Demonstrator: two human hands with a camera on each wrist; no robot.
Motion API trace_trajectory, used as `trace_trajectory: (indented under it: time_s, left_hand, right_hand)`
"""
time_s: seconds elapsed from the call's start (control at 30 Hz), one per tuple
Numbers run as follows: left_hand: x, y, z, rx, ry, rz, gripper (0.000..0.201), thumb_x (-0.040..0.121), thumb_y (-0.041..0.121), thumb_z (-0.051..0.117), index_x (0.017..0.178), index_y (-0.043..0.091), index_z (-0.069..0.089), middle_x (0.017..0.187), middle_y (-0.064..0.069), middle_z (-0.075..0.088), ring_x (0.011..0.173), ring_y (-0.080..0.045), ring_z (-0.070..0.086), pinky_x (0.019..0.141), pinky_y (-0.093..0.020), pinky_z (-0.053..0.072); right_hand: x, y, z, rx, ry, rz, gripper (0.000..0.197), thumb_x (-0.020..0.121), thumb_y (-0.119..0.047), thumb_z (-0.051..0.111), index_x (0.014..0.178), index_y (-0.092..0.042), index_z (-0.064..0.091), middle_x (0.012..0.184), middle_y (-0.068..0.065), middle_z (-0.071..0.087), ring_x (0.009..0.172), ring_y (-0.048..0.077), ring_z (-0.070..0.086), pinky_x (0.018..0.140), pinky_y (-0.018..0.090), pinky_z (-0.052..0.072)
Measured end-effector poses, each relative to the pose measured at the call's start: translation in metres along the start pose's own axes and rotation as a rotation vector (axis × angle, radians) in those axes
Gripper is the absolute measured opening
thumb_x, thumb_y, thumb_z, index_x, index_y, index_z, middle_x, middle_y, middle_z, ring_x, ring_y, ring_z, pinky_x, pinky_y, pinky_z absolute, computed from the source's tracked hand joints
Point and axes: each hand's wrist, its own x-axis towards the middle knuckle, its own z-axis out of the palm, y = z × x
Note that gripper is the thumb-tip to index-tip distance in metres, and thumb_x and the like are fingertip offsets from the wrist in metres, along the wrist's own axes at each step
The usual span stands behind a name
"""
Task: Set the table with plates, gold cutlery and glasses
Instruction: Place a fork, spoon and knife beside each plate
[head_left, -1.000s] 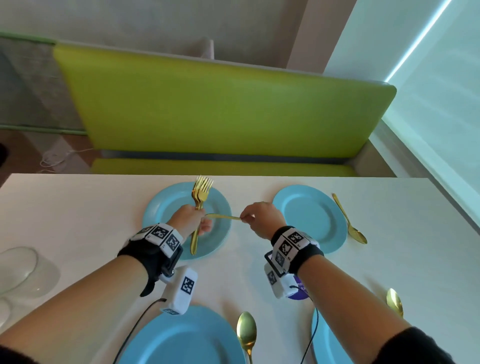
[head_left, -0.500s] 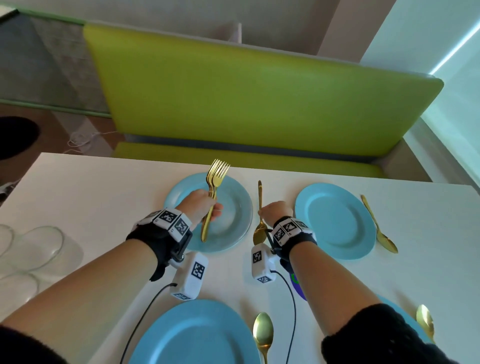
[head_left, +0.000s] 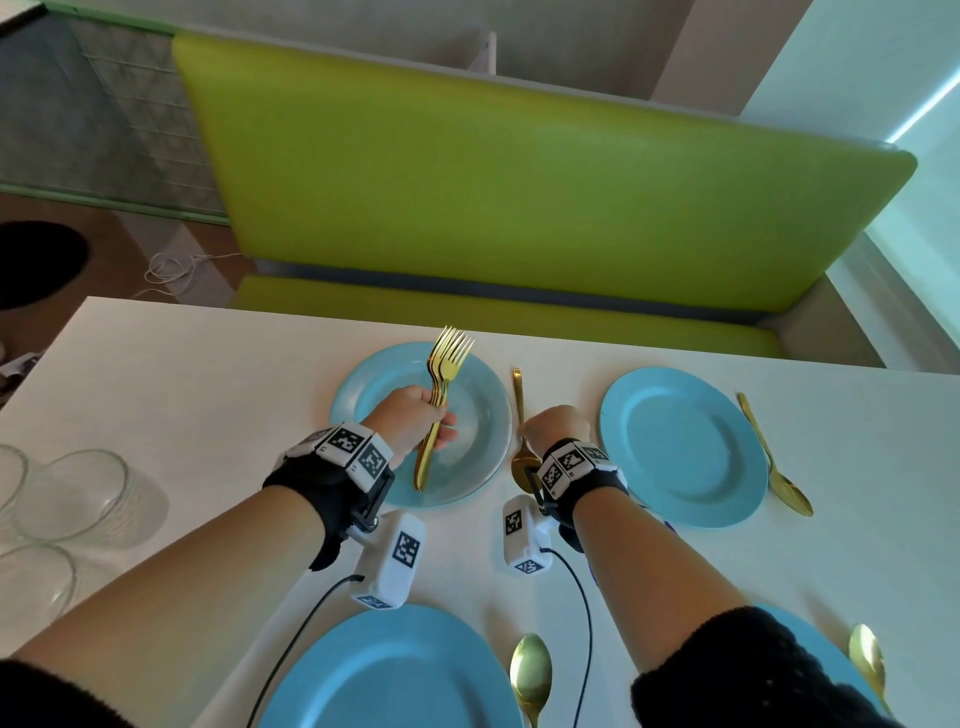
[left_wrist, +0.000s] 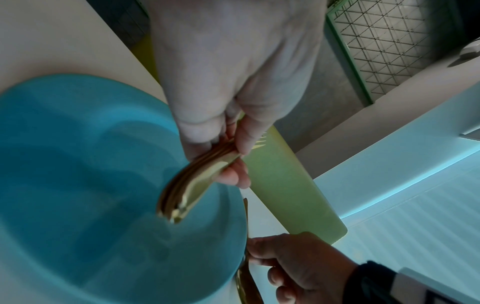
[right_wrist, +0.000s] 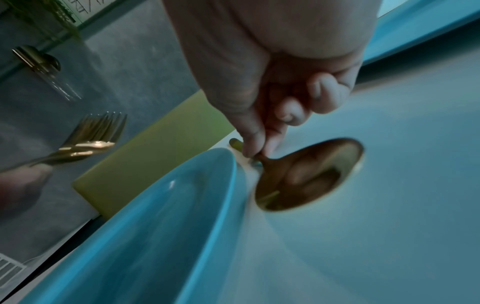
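My left hand (head_left: 413, 415) grips a bundle of gold forks (head_left: 448, 353) upright over the far left blue plate (head_left: 363, 379). The left wrist view shows the fork handles (left_wrist: 187, 185) between my thumb and fingers. Just right of that plate, a gold spoon (head_left: 518, 387) lies on the white table (head_left: 182, 374) with its handle pointing away from me. My right hand (head_left: 556, 426) pinches the spoon's neck. In the right wrist view the spoon's bowl (right_wrist: 311, 174) rests flat on the table beside the plate's rim (right_wrist: 228, 164).
A second far plate (head_left: 680, 447) has a gold spoon (head_left: 769, 457) on its right. Two near plates (head_left: 389, 670) each have a spoon (head_left: 530, 670) beside them. Several glasses (head_left: 72, 493) stand at the left edge. A green bench (head_left: 519, 182) runs behind the table.
My right hand drew a gold spoon away from the left hand's bundle, turned it lengthwise and lowered it onto the table right of the far left plate. The left hand kept the forks.
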Motion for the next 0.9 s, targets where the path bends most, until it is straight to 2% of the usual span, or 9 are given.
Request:
trace_trajectory:
  time_s: [0.13,0.2,0.27,0.37,0.47,0.53,0.63,0.77,0.9]
  left_hand:
    - [0.000,-0.001,0.004,-0.006,0.004,-0.003,0.019,0.096,0.001,0.041,0.082,0.010,0.050,0.079,-0.007,0.059,0.067,-0.017,0.059,0.066,-0.026,0.050]
    - [0.000,-0.001,0.004,-0.006,0.007,0.000,0.019,0.096,0.001,0.041,0.082,0.011,0.050,0.079,-0.007,0.060,0.067,-0.017,0.060,0.067,-0.026,0.050]
    - [0.000,-0.001,0.004,-0.003,0.004,0.001,0.019,0.096,0.001,0.042,0.083,0.011,0.051,0.080,-0.007,0.060,0.068,-0.017,0.060,0.067,-0.026,0.051]
    - [-0.001,-0.001,0.003,0.009,-0.005,0.002,0.018,0.096,0.001,0.044,0.082,0.011,0.050,0.080,-0.007,0.061,0.067,-0.016,0.061,0.062,-0.023,0.050]
    - [-0.002,-0.001,0.003,0.037,-0.012,0.002,0.017,0.095,0.000,0.046,0.081,0.009,0.050,0.081,-0.009,0.063,0.064,-0.014,0.062,0.056,-0.021,0.046]
    - [-0.003,-0.002,0.004,0.063,-0.016,0.002,0.018,0.094,-0.001,0.047,0.080,0.009,0.051,0.077,-0.008,0.062,0.052,-0.008,0.063,0.049,-0.018,0.044]
    - [-0.004,-0.002,0.008,0.082,-0.031,0.009,0.017,0.093,-0.005,0.047,0.081,0.007,0.049,0.072,-0.010,0.061,0.036,-0.003,0.059,0.038,-0.016,0.039]
    - [-0.009,0.003,0.016,0.170,-0.102,0.014,0.013,0.092,-0.003,0.051,0.085,0.009,0.048,0.072,-0.009,0.064,0.045,-0.009,0.060,0.043,-0.018,0.038]
    - [-0.015,0.005,0.024,0.265,-0.195,0.003,0.015,0.092,-0.002,0.051,0.082,0.009,0.048,0.075,-0.011,0.064,0.051,-0.012,0.061,0.045,-0.018,0.040]
  right_hand:
    - [-0.003,-0.005,0.004,-0.179,0.097,0.009,0.011,0.085,-0.016,0.055,0.079,-0.011,0.062,0.066,0.001,0.056,0.055,0.016,0.053,0.040,0.020,0.028]
    - [-0.004,-0.007,0.007,-0.204,0.135,0.012,0.016,0.083,-0.014,0.054,0.067,-0.012,0.055,0.059,0.000,0.050,0.049,0.013,0.045,0.040,0.020,0.027]
    - [-0.003,-0.007,0.007,-0.229,0.097,-0.010,0.013,0.084,-0.014,0.052,0.077,-0.010,0.062,0.066,0.001,0.056,0.053,0.015,0.049,0.041,0.020,0.029]
    - [-0.007,-0.008,0.004,-0.188,0.019,-0.084,0.028,0.089,-0.017,0.053,0.112,-0.007,0.066,0.105,0.010,0.067,0.089,0.024,0.063,0.049,0.017,0.036]
    - [-0.016,-0.014,-0.006,-0.191,0.106,-0.147,0.027,0.090,-0.020,0.054,0.108,-0.006,0.069,0.097,0.009,0.066,0.091,0.025,0.061,0.068,0.025,0.051]
    - [-0.024,-0.018,-0.009,-0.146,0.142,-0.245,0.025,0.090,-0.019,0.058,0.110,-0.009,0.067,0.110,0.008,0.067,0.103,0.025,0.061,0.086,0.026,0.047]
    - [-0.038,-0.022,-0.008,-0.098,0.164,-0.462,0.021,0.086,-0.021,0.065,0.105,-0.015,0.071,0.111,0.005,0.069,0.104,0.021,0.062,0.085,0.021,0.043]
    - [-0.057,-0.022,-0.007,-0.379,0.102,-0.755,0.022,0.089,-0.024,0.060,0.107,-0.020,0.071,0.116,-0.003,0.066,0.113,0.017,0.053,0.091,0.030,0.044]
    - [-0.067,-0.017,-0.023,-0.552,0.038,-0.790,0.024,0.093,-0.027,0.054,0.111,-0.023,0.069,0.117,-0.002,0.064,0.114,0.017,0.049,0.090,0.031,0.042]
